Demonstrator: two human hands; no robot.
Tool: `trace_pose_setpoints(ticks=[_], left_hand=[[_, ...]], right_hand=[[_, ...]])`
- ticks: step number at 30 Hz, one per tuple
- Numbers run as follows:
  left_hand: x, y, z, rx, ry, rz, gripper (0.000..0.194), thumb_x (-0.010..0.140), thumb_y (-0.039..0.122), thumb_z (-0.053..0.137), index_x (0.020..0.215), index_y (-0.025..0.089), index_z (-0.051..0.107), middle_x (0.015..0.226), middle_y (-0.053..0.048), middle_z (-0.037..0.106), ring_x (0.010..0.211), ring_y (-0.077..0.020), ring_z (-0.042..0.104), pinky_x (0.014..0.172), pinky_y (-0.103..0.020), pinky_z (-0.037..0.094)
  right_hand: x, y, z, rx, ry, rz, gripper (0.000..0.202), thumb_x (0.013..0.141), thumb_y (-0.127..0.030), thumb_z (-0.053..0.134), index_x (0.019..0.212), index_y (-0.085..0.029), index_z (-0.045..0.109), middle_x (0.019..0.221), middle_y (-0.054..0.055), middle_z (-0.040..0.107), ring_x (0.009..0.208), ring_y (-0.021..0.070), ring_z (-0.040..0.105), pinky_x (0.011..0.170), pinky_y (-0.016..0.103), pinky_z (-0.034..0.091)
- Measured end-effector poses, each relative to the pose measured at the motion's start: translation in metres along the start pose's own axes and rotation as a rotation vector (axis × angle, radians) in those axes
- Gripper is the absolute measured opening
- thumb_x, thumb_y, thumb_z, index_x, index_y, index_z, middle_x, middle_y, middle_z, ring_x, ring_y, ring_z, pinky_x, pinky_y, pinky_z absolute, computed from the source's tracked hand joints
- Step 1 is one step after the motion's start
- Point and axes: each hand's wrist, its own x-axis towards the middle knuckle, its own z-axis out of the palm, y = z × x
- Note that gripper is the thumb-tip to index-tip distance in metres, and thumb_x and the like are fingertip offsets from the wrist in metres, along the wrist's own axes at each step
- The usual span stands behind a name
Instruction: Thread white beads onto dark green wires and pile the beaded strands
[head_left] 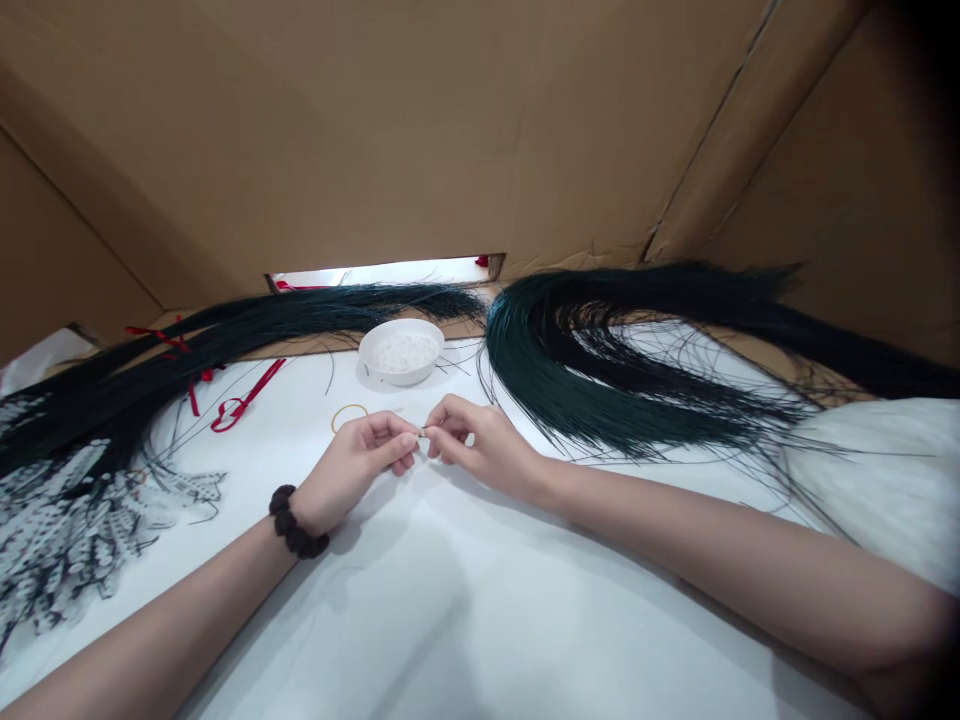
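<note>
My left hand (360,460), with a dark scrunchie (296,522) round its wrist, is closed in a pinch above the white table. Close against it, my right hand (484,440) pinches too, thumb against forefinger. A tiny piece shows between the two sets of fingertips, too small to name. Just behind them stands a shallow white bowl (401,375) with small whitish bits in it. A thin yellow ring, like a rubber band (335,412), lies beside my left hand. To the right, a bundle of dark green strands (585,405) curves round in a bend.
At the left lie more dark strands (225,325), some ending in white beaded tips (82,520). Red ribbon (247,400) lies near them. White plastic wrapping (877,470) sits at the right. A cardboard wall (390,130) with a low slot closes off the back.
</note>
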Motion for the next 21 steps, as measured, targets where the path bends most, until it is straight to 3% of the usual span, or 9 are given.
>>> trace_pose_setpoints(ticks=[8, 21], left_hand=[[0.0012, 0.0017, -0.0001, -0.019, -0.01, -0.007, 0.016, 0.075, 0.03, 0.056, 0.072, 0.014, 0.057, 0.059, 0.001, 0.056, 0.055, -0.009, 0.047, 0.056, -0.021, 0.036], [-0.0021, 0.0003, 0.0052, -0.043, 0.04, -0.001, 0.016, 0.074, 0.03, 0.056, 0.072, 0.013, 0.056, 0.061, 0.001, 0.056, 0.056, -0.0099, 0.048, 0.057, -0.023, 0.038]], right_hand=[[-0.0019, 0.0022, 0.0012, -0.368, 0.159, -0.31, 0.012, 0.081, -0.017, 0.046, 0.078, -0.015, 0.058, 0.075, 0.004, 0.058, 0.067, 0.0111, 0.052, 0.06, 0.021, 0.04], [-0.004, -0.0016, 0.0033, -0.477, 0.243, -0.35, 0.012, 0.08, -0.015, 0.048, 0.073, -0.014, 0.058, 0.07, 0.005, 0.058, 0.069, 0.0134, 0.052, 0.062, 0.024, 0.041]])
